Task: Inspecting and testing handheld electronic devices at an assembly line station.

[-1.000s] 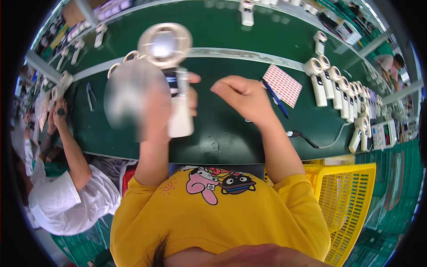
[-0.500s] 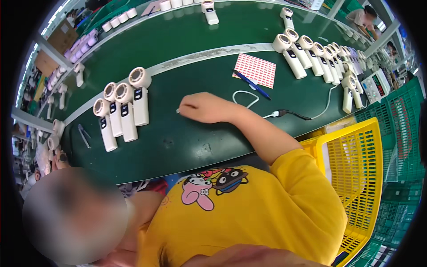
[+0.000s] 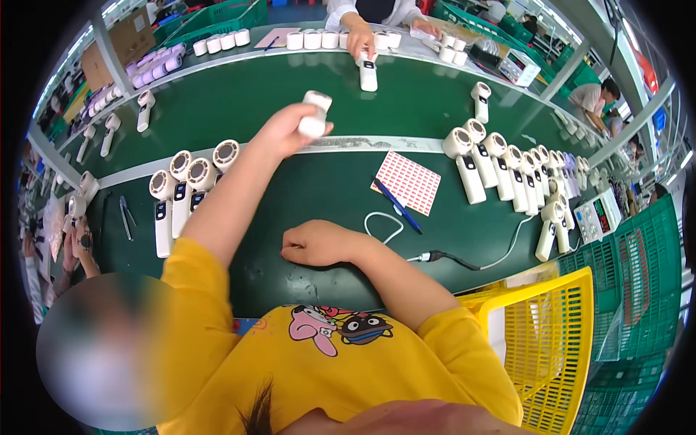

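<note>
The left hand (image 3: 281,133) clasps a white fan (image 3: 312,127) ahead of the curled right hand (image 3: 315,243), palm hidden, in an apparent carrying step; the next move calls for a steady grip

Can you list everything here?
Workbench: one, green, centre
Held fan: one, white, upper centre
Right fans: over ten, mostly cream, right
Left fans: four, cream, left
Far fans: several, white, top
Sheet: one, red-white, mid-right
Pen: one, blue, on sheet
Slim tool: one, grey, left
Cable: count unclear, black-white, right
Basket: one, yellow, lower right
Crates: several, green, right
Instruments: two, white, right
Co-worker's hands: two, bare, top
Left grip: one, bare, holding fan
Right grip: one, bare, curled, centre
</note>
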`<control>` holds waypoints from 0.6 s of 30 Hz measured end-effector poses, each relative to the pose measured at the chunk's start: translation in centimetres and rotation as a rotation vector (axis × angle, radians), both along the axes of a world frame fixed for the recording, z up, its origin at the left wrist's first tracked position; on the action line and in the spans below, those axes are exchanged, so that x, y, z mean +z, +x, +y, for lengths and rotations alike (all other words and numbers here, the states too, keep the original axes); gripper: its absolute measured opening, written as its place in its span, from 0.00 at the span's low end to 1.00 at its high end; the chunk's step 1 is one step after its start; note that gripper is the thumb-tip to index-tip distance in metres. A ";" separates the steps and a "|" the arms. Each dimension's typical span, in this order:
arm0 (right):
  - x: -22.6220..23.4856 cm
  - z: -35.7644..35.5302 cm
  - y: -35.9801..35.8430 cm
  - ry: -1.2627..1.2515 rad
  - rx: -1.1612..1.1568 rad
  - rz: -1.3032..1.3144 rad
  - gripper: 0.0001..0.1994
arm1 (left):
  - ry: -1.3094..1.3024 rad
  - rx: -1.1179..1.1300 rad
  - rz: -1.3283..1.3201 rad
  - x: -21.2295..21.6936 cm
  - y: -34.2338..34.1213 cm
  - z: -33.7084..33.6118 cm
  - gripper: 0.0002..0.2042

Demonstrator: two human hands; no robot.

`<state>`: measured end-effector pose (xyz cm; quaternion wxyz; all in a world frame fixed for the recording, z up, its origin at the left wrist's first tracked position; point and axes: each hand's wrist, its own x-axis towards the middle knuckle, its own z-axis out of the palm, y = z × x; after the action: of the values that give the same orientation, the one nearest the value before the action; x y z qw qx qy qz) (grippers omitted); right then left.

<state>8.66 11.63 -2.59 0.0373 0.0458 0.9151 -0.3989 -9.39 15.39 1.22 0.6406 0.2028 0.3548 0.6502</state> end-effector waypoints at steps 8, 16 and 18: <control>0.3 0.5 0.0 -0.084 -0.051 0.038 0.13 | -0.338 0.015 1.411 3.2 1.3 -2.8 0.09; 2.2 0.5 -0.2 -0.693 -0.500 0.081 0.09 | -0.353 0.915 2.487 -4.5 2.5 -17.2 0.10; 2.5 0.5 -0.3 -0.727 -0.501 0.056 0.10 | -0.699 0.725 2.259 -4.0 3.7 -16.8 0.11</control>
<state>8.35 12.12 -0.10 -0.0715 0.2394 0.6768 -0.6925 -5.69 -1.43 -2.74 -0.2221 0.3581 0.8988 0.1208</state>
